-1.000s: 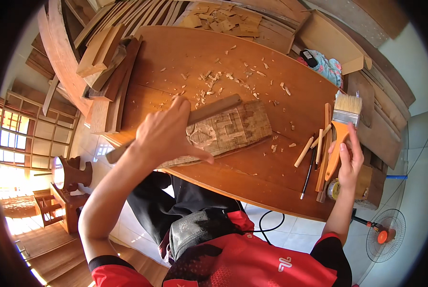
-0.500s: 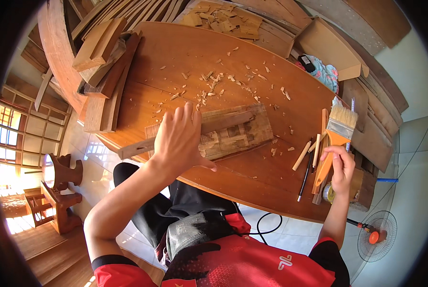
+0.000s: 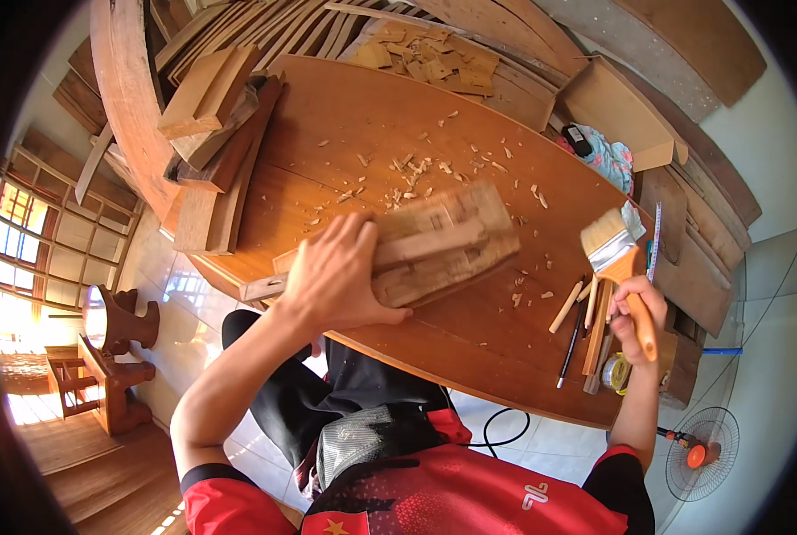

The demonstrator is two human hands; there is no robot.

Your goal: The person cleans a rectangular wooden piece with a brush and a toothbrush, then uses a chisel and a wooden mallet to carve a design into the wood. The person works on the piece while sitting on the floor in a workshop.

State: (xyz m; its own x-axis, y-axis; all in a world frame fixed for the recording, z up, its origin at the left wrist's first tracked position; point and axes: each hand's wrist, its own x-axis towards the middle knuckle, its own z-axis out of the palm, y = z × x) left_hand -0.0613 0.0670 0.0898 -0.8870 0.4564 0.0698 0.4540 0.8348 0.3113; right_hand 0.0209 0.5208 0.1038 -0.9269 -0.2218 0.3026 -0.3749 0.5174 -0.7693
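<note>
My left hand (image 3: 332, 272) grips a carved wooden board (image 3: 452, 218) and a long flat wooden strip (image 3: 443, 239) lying across it, thumb at the board's near edge. The board is slightly blurred over the front half of the brown table (image 3: 505, 357). My right hand (image 3: 635, 316) is closed round the orange handle of a wide paintbrush (image 3: 612, 245), its pale bristles up and toward the middle. Beside it lie several short wooden dowels (image 3: 566, 305), a black pencil (image 3: 568, 352) and a tape roll (image 3: 617, 370). Wood shavings (image 3: 407, 169) are scattered behind the board.
Stacked timber (image 3: 207, 89) stands at the left of the table. Behind are long strips, thin wood offcuts (image 3: 425, 62), a cardboard box (image 3: 621, 107) and floral cloth (image 3: 608, 152). Planks (image 3: 693, 241) lean at the right; a fan (image 3: 697, 455) stands below. Wooden furniture (image 3: 118, 316) is at left.
My left hand has shifted down onto the board, which looks moved slightly, the strip now lower across it. My right hand has turned the brush, tipping its bristles leftward and lower.
</note>
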